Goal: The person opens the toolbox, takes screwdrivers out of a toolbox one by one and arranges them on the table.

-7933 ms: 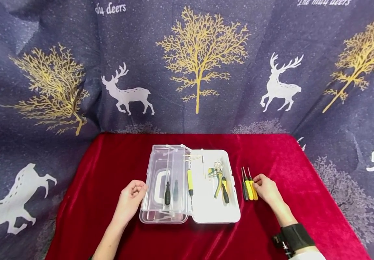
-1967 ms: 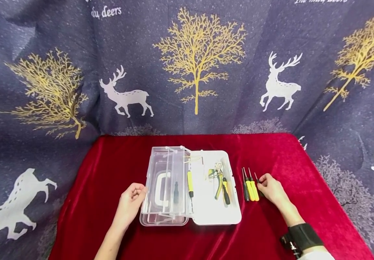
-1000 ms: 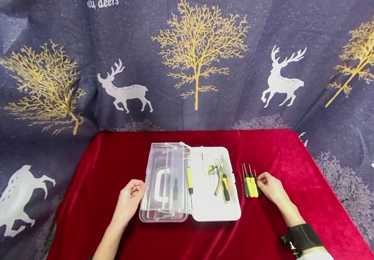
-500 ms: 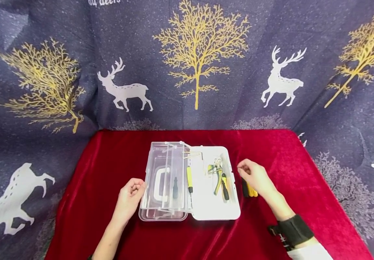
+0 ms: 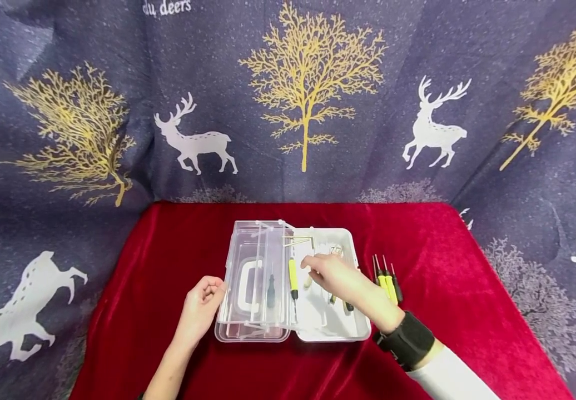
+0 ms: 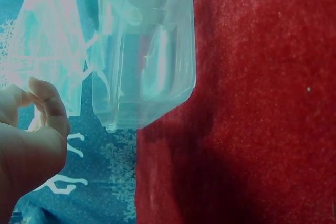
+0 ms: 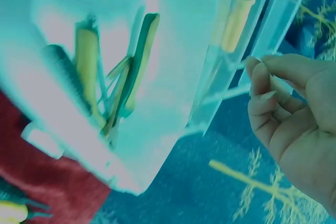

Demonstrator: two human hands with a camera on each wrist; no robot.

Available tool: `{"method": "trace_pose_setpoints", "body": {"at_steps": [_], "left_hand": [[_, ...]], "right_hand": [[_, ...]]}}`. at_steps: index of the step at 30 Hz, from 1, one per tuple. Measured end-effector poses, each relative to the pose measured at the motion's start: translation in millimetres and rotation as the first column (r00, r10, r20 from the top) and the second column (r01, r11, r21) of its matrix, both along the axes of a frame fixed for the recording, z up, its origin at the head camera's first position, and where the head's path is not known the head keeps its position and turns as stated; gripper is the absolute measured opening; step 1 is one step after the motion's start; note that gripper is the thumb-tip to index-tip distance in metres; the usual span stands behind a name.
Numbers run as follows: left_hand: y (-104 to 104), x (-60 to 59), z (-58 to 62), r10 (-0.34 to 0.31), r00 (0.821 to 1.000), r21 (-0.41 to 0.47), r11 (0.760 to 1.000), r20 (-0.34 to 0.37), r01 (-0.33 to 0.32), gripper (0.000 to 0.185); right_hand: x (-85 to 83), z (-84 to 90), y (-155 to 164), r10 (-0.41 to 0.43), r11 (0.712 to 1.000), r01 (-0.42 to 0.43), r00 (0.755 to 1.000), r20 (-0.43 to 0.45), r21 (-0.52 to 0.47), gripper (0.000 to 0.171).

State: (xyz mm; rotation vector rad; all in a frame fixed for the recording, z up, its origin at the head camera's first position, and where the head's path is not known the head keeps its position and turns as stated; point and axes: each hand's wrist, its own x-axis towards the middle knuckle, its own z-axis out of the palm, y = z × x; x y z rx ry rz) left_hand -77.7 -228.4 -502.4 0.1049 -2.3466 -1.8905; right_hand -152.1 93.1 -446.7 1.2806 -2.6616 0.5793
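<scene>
An opened toolbox has a white base [image 5: 313,328] and clear trays with a lid [image 5: 240,333] on its left. My left hand [image 5: 200,308] pinches the clear tray's left edge with curled fingers. My right hand [image 5: 335,275] hovers over the white base, thumb and index fingertips close together in the right wrist view, with nothing visible between them. Just left of these fingertips lies a yellow-handled screwdriver [image 5: 293,275] in the tray. Beneath the right hand are pliers [image 7: 139,66] and further screwdrivers [image 7: 86,59], partly hidden from the head view.
Several screwdrivers [image 5: 387,280], yellow and black, lie in a row on the red cloth [image 5: 433,239] right of the box. Gold hex keys [image 5: 298,239] sit at the box's back. A dark-handled screwdriver [image 5: 271,291] shows through the clear tray. A printed curtain [image 5: 218,183] hangs behind.
A black-handled screwdriver that lay in the clear tray now lies at the row's right end, let go. My right hand has swung left from the row to over the box. My left hand stays put.
</scene>
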Motion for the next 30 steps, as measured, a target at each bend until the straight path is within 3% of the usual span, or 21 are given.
{"method": "trace_pose_setpoints", "body": {"at_steps": [8, 14, 18, 21, 24, 26, 30], "left_hand": [[0, -0.6, -0.2, -0.013, 1.0, 0.038, 0.999, 0.028, 0.012, 0.006], [-2, 1.0, 2.5, -0.057, 0.993, 0.112, 0.993, 0.105, 0.045, 0.014], [-3, 1.8, 3.3, -0.066, 0.991, 0.117, 0.992, 0.119, 0.053, 0.017], [-2, 2.1, 3.3, -0.076, 0.989, 0.121, 0.991, 0.128, 0.06, 0.018], [-2, 2.6, 3.8, -0.073, 0.987, 0.125, 0.991, 0.14, 0.055, 0.017], [-2, 3.0, 4.3, -0.07, 0.987, 0.125, 0.991, 0.145, 0.052, 0.016], [-2, 2.5, 6.2, -0.076, 0.986, 0.131, 0.99, 0.147, 0.057, 0.018]], "right_hand": [[-3.4, -5.5, -22, 0.099, 0.972, -0.111, 0.993, 0.068, 0.205, 0.026], [-2.6, -9.8, -29, 0.14, 0.951, -0.12, 0.989, -0.052, 0.285, 0.027], [-2.0, -13.4, -30, 0.148, 0.939, -0.099, 0.981, -0.127, 0.33, 0.031], [-1.5, -14.8, -28, 0.153, 0.924, -0.058, 0.962, -0.228, 0.378, 0.029], [-2.0, -16.0, -25, 0.172, 0.917, -0.022, 0.924, -0.343, 0.399, 0.022], [-2.9, -17.1, -23, 0.185, 0.921, -0.019, 0.9, -0.394, 0.388, 0.019], [-6.0, -17.4, -18, 0.191, 0.941, -0.036, 0.877, -0.442, 0.335, 0.022]]}}
